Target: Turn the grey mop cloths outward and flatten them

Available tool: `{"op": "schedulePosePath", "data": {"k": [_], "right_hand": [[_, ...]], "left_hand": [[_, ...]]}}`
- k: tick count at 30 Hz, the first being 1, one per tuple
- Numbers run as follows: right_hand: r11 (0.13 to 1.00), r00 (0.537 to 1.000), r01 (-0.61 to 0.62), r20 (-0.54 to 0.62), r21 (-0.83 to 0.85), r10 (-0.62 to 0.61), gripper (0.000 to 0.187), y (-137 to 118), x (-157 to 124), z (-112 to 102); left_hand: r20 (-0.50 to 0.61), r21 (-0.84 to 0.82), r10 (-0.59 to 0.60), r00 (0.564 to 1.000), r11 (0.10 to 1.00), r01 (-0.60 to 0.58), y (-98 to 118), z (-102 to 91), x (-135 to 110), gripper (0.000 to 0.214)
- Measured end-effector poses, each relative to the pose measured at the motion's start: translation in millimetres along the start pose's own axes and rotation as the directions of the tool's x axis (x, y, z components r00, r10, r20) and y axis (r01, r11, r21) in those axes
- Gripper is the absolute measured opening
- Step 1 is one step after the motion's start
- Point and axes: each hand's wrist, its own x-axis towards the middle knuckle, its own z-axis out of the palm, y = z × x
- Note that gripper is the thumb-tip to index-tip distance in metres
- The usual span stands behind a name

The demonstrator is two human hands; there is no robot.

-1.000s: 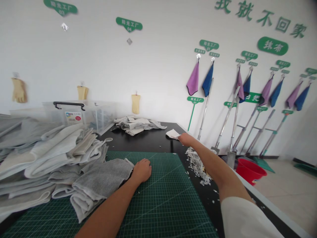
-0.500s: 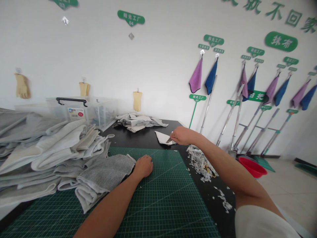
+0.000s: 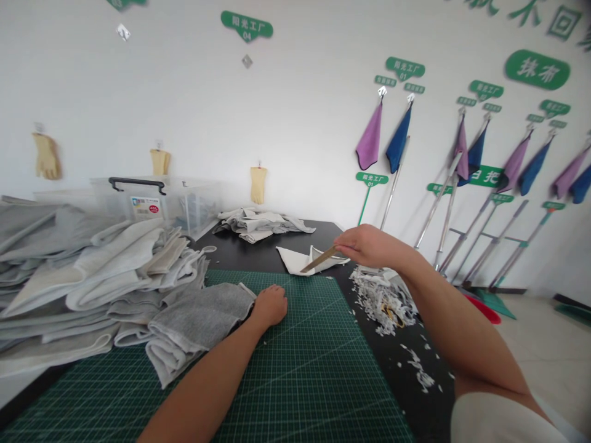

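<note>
My right hand (image 3: 367, 245) is raised over the black table, shut on a narrow tan strip (image 3: 319, 259), possibly wood, whose tip points down and left. Under the tip, not clearly touching it, lies a crumpled white cloth piece (image 3: 310, 259). My left hand (image 3: 271, 306) rests flat on the green cutting mat (image 3: 314, 375), holding nothing. Its edge touches a folded grey towel (image 3: 198, 326), which lies on the mat.
Stacked grey-white towels (image 3: 87, 289) fill the left side. A loose cloth heap (image 3: 258, 224) and a clear plastic box (image 3: 152, 206) stand behind. White fibre scraps (image 3: 381, 301) lie on the black table (image 3: 258, 255), right of the mat. Mops lean against the wall beyond.
My right hand has lifted and moved right, away from the white cloth, and the strip now shows more fully. The white cloth looks more spread out. My left hand stays in place.
</note>
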Motion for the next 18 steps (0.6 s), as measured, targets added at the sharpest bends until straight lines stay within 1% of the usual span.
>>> {"op": "schedulePosePath", "data": {"k": [2,4,6,7,9,10,12,18], "right_hand": [[0.989,0.991,-0.129,-0.034,-0.074,0.126,0.032,13,-9,4],[0.957,0.966,-0.255,-0.073,-0.141,0.247,0.033,27,-19,12],[0.910,0.931,-0.364,-0.103,-0.201,0.349,0.033,42,-31,25],[0.875,0.906,-0.423,-0.129,-0.234,0.403,0.034,50,-37,33],[0.809,0.858,-0.512,-0.126,-0.287,0.498,0.034,64,-48,51],[0.789,0.842,-0.536,-0.124,-0.300,0.525,0.033,70,-54,62],[0.768,0.826,-0.556,-0.107,-0.318,0.553,0.031,80,-64,82],[0.756,0.807,-0.555,-0.002,-0.347,0.591,0.028,95,-87,141]], "left_hand": [[-0.002,0.000,-0.004,1.000,1.000,0.004,0,0.5,0,0.023],[-0.002,-0.001,-0.007,1.000,1.000,0.007,0,0.7,1,0.023],[-0.002,-0.004,-0.009,1.000,1.000,0.009,0,0.7,1,0.023],[-0.003,-0.006,-0.010,1.000,1.000,0.010,0,0.6,1,0.023],[-0.006,-0.011,-0.009,1.000,1.000,0.009,0,0.3,0,0.023],[-0.007,-0.014,-0.008,1.000,1.000,0.008,0,0.2,0,0.023],[-0.007,-0.020,-0.007,1.000,1.000,0.006,0,0.0,0,0.023],[0.017,-0.021,-0.019,1.000,1.000,0.020,1,-0.5,1,0.023]]}}
